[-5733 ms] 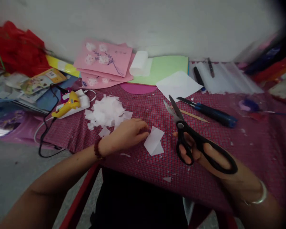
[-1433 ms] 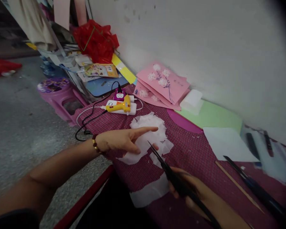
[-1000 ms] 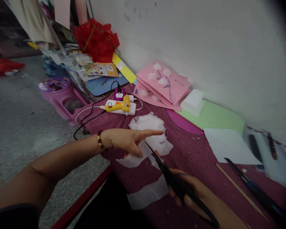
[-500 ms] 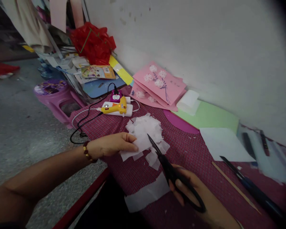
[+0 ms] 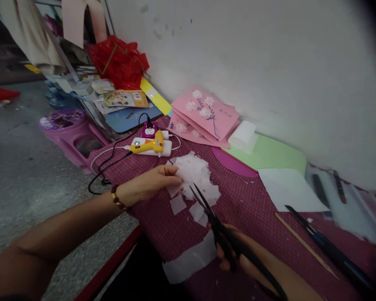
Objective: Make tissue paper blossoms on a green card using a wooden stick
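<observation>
Between thumb and fingers, my left hand (image 5: 155,182) pinches a small piece of white tissue paper (image 5: 174,189) at the left side of a pile of cut white paper squares (image 5: 196,169). My right hand (image 5: 238,251) has its fingers in the handles of black scissors (image 5: 214,219). Their blades are parted slightly and point up-left toward the pile, just right of my left fingers. A strip of white paper (image 5: 189,261) lies on the checked red tablecloth (image 5: 163,228) near the front edge, partly under the right hand.
A yellow glue gun (image 5: 147,145) rests on a white power strip (image 5: 138,147) with cables behind my left hand. Pink cards (image 5: 203,113) with white flowers lean against the wall. At right lie a utility knife (image 5: 329,246), a wooden stick (image 5: 305,244) and white paper (image 5: 291,188).
The scissor blades have opened a little and shifted slightly down. The larger paper at my left fingers now shows as a smaller piece, and a loose square lies below the pile.
</observation>
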